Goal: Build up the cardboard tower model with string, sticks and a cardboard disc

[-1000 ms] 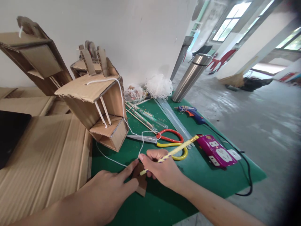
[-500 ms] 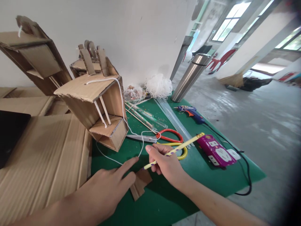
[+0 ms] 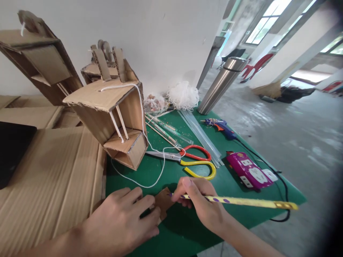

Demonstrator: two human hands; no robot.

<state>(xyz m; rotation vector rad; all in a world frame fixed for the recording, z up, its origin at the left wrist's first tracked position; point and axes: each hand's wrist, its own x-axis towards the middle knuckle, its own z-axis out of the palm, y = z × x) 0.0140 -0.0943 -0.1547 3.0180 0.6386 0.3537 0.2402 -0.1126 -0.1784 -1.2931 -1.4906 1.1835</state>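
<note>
A small piece of brown cardboard (image 3: 164,200) lies on the green tabletop between my hands. My left hand (image 3: 128,214), with fingers bent, holds its left side down and covers part of it. In my right hand (image 3: 199,200) is a yellow pencil (image 3: 241,201) with purple dots, its tip at the cardboard's upper right and its gold end pointing right. Just beyond lie scissors (image 3: 198,152) with one red and one yellow handle. A white string (image 3: 160,175) loops across the table from a cardboard box model (image 3: 128,117) with two sticks inside.
A glue gun (image 3: 222,127) and a purple power strip (image 3: 250,170) are at the right, their cable near the edge. Behind stand a steel flask (image 3: 222,85), a white string bundle (image 3: 183,95) and clear glue sticks (image 3: 200,137). Larger cardboard (image 3: 53,178) covers the left.
My right hand has come down and right, and the pencil has swung to nearly level. My left hand's fingers have curled over the cardboard, its index finger now off the string.
</note>
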